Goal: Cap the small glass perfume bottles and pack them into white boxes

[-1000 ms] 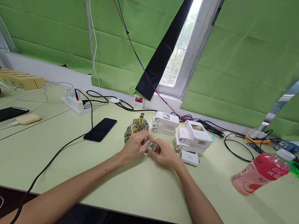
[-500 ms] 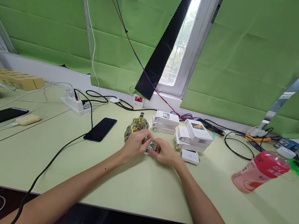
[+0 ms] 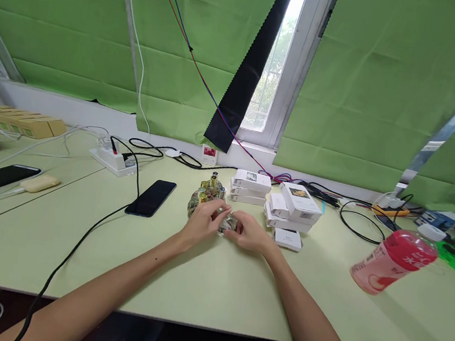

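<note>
- While both my hands meet in the middle of the green table (image 3: 213,285), they hold one small bottle (image 3: 230,224) between them (it looks like clear glass with a shiny top).
- My left hand (image 3: 203,222) comes over the top of it, and its fingers are bent and closed on the bottle.
- My right hand (image 3: 251,234) is on the other side, with its fingers curled shut against the bottle too. I cannot see those fingertips well, because the hand hides them.
- The small bottle sits low, touching the table or just above it. I cannot tell which.
- Just behind it stands a bunch of other little bottles (image 3: 207,191) with gold tops, very near my left fingers.
- A stack of white boxes (image 3: 295,205) is just to the right of my right hand, and one more white box (image 3: 289,239) lies flat near my wrist.
- A black phone (image 3: 151,198) lies to the left, and a pink drink bottle (image 3: 393,261) is well apart on the right.
- I think the step in hand is holding the small bottle with two hands and working at its top.
- A next move would call for a soft, steady pinch and small moves, because the bottle is tiny and looks slippery, and the little bottles behind it could get knocked.
</note>
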{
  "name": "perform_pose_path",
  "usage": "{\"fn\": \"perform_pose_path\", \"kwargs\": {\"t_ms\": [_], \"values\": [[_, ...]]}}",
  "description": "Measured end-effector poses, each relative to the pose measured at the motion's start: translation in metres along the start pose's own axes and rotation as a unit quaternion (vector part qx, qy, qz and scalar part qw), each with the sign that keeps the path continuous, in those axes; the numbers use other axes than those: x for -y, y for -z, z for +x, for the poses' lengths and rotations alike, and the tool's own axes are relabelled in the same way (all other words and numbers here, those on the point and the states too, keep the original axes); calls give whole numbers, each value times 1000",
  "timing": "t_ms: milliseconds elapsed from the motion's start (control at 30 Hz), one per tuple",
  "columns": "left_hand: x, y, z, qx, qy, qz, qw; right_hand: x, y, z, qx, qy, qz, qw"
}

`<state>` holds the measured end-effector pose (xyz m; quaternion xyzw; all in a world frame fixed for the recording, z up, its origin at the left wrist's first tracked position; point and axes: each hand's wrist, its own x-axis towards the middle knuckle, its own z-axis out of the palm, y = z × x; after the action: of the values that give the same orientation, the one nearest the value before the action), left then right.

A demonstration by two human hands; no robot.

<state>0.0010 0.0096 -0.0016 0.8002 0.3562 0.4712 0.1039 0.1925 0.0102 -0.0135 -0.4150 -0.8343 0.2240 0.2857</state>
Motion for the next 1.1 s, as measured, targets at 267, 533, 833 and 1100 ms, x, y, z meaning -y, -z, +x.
{"fn": "perform_pose_path", "kwargs": {"t_ms": [267,533,833,1100], "values": [[0,-2,-4,-14,5,5,1000,3,1,0,3,-3,-6,1000],[-2,1,-3,-8,-3,28,1000,4,1,0,3,-1,-3,1000],[-5,2,-4,0,23,15,1000,6,3,-1,8,-3,0,1000],[-9,5,-1,3,19,9,1000,6,3,-1,6,-8,-3,1000]]}}
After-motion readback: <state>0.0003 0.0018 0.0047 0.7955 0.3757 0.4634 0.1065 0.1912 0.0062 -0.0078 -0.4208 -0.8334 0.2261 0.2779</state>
